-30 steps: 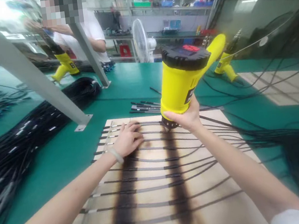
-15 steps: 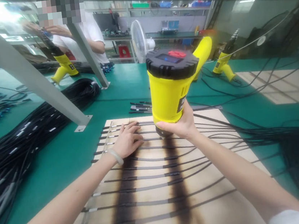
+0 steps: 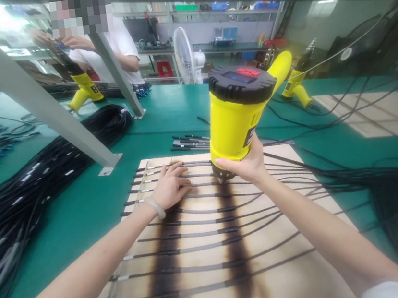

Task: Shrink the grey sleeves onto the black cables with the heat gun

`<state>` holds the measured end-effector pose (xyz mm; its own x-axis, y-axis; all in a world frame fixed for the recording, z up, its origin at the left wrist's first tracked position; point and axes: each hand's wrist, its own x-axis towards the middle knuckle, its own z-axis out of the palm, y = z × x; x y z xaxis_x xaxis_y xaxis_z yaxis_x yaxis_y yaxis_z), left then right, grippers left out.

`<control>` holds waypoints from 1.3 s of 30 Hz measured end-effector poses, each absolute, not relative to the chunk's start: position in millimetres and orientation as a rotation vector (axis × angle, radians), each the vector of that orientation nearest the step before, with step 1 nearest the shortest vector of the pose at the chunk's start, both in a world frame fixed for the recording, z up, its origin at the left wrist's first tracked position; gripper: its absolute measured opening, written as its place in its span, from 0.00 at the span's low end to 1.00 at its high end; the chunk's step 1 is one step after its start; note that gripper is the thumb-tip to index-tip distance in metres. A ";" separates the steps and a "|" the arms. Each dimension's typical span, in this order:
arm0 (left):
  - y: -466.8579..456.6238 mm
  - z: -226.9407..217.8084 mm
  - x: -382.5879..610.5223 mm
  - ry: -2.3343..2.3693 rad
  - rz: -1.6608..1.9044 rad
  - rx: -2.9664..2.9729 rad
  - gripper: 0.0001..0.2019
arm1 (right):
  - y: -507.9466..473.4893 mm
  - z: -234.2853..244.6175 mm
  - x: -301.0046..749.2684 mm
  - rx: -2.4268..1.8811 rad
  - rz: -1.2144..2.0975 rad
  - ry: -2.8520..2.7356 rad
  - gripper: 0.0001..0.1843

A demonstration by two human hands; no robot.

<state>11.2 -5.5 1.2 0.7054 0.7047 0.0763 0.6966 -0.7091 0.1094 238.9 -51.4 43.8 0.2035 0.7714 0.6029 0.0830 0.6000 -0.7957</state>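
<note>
My right hand is wrapped round the lower barrel of a yellow heat gun with a black cap, its nozzle pointing down at the cables. My left hand lies with fingers stretched over the upper cables, pressing on them and gripping nothing. Several black cables with grey sleeve sections run side by side across a light wooden board. Two dark scorched bands cross the board, one beneath the nozzle and one below my left hand. The heat gun hides part of the topmost cables.
Cable bundles lie left and right. A metal post rises at the left. Two more heat guns stand farther off on the green table. A co-worker is behind the table, near a white fan.
The heat gun and my right hand have shifted a little to the right. My left hand stays in place on the cables.
</note>
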 end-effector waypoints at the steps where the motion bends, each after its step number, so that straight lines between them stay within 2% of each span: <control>1: -5.5 1.3 11.1 1.167 0.166 2.835 0.10 | -51.2 43.6 239.3 -0.819 0.576 -1.299 0.38; 21: -2.8 -9.1 13.4 1.095 0.241 2.843 0.11 | -53.4 46.9 242.1 -0.897 0.442 -1.336 0.40; 39: -1.1 -11.6 18.1 1.099 0.215 2.896 0.10 | -57.4 49.0 236.4 -0.859 0.492 -1.309 0.39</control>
<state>18.1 -1.1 -11.6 0.7401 0.6624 0.1162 0.6574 -0.7490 0.0831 236.4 -57.4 49.0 0.2229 0.7461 0.6274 0.1476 0.6103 -0.7783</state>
